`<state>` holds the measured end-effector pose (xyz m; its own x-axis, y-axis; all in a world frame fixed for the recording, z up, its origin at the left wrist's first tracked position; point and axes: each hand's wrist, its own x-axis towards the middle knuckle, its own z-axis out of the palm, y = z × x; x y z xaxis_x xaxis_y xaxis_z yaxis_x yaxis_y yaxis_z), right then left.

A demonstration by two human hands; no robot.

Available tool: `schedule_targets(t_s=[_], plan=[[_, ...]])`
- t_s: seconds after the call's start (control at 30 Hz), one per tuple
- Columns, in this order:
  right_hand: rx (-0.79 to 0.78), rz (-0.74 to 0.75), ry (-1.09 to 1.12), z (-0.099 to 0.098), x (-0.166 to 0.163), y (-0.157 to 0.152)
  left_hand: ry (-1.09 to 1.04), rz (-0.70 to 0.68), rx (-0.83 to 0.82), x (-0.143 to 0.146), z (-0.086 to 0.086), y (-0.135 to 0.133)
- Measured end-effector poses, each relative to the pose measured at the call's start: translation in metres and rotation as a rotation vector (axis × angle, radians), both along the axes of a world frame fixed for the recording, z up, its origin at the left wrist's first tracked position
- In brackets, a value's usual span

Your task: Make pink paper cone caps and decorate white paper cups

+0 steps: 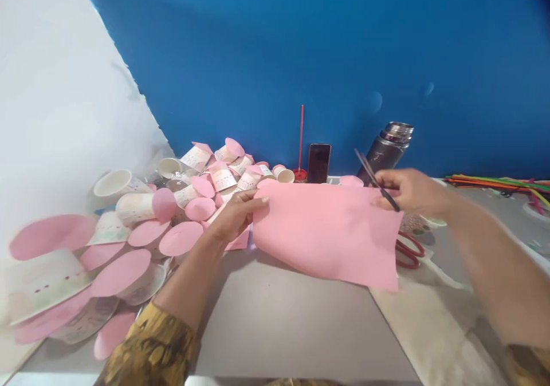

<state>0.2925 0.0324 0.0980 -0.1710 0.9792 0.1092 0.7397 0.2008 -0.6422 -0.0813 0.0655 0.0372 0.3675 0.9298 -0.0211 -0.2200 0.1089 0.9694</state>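
My left hand [238, 211] pinches the left edge of a pink sheet of paper [322, 231], its thumb on the front. The sheet is held up above the table, its lower edge curving. My right hand [406, 190] is closed at the sheet's upper right corner. In its fingers is a slim dark tool [370, 170] with a greyish length pointing up to the left; its exact kind is unclear. Whether the right fingers also grip the paper is hard to see. Red-handled scissors [408, 251] lie just right of the sheet, partly hidden behind it.
Paper cups with pink discs [183, 237] are heaped on the left. Along the blue wall stand a phone [319, 162], a red straw [301, 137] and a dark flask [389, 148], which leans. Coloured sticks [494, 183] and a beige cloth [425, 311] are on the right.
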Motion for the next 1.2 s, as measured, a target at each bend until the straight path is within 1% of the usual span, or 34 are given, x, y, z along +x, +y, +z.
schedule_targets(t_s=[0.07, 0.13, 0.2, 0.3, 0.37, 0.43, 0.5, 0.53, 0.6, 0.7, 0.8, 0.87, 0.93, 1.0, 1.07, 1.1, 1.13, 1.17, 1.2], plan=[[0.018, 0.082, -0.197, 0.03, -0.014, 0.017, 0.081, -0.039, 0.005, -0.005, 0.002, -0.002], [0.075, 0.148, -0.358, 0.057, -0.036, 0.04, 0.133, -0.043, 0.019, -0.008, 0.004, -0.005], [0.126, 0.191, -0.487, 0.08, -0.059, 0.066, 0.122, -0.039, 0.023, -0.013, 0.008, -0.005], [0.274, 0.256, -0.629, 0.115, -0.093, 0.097, 0.017, -0.012, -0.001, -0.03, 0.017, 0.0], [0.33, 0.376, -0.721, 0.138, -0.115, 0.108, -0.039, -0.004, -0.039, -0.044, 0.023, 0.004], [0.365, 0.407, -0.713, 0.159, -0.142, 0.11, -0.053, -0.008, -0.058, -0.053, 0.027, 0.007], [0.39, 0.457, -0.732, 0.173, -0.174, 0.107, -0.008, 0.006, -0.016, -0.055, 0.028, 0.006], [0.405, 0.499, -0.779, 0.175, -0.191, 0.106, 0.03, 0.015, 0.02, -0.054, 0.028, 0.004], [0.438, 0.575, -0.86, 0.172, -0.223, 0.106, 0.105, -0.004, 0.063, -0.05, 0.028, 0.001], [0.434, 0.56, -0.837, 0.151, -0.259, 0.113, 0.124, -0.058, 0.013, -0.046, 0.028, 0.001], [0.462, 0.543, -0.73, 0.128, -0.276, 0.127, 0.048, -0.036, -0.057, -0.045, 0.025, 0.005], [0.48, 0.536, -0.675, 0.119, -0.28, 0.136, 0.05, 0.006, -0.09, -0.043, 0.02, 0.007], [0.519, 0.529, -0.653, 0.117, -0.278, 0.142, 0.11, 0.097, -0.091, -0.036, 0.012, 0.007], [0.616, 0.506, -0.599, 0.118, -0.268, 0.139, 0.145, 0.254, -0.044, -0.027, 0.005, 0.007], [0.751, 0.429, -0.427, 0.113, -0.248, 0.125, 0.113, 0.399, -0.031, -0.019, -0.001, 0.009], [0.802, 0.348, -0.279, 0.106, -0.235, 0.114, 0.06, 0.454, -0.044, -0.015, -0.002, 0.01], [0.785, 0.275, -0.117, 0.094, -0.221, 0.099, -0.016, 0.495, -0.068, -0.012, -0.004, 0.012], [0.719, 0.197, 0.062, 0.079, -0.206, 0.082, -0.114, 0.522, -0.093, -0.01, -0.004, 0.013], [0.561, 0.139, 0.224, 0.059, -0.191, 0.063, -0.218, 0.502, -0.132, -0.008, -0.004, 0.014]])
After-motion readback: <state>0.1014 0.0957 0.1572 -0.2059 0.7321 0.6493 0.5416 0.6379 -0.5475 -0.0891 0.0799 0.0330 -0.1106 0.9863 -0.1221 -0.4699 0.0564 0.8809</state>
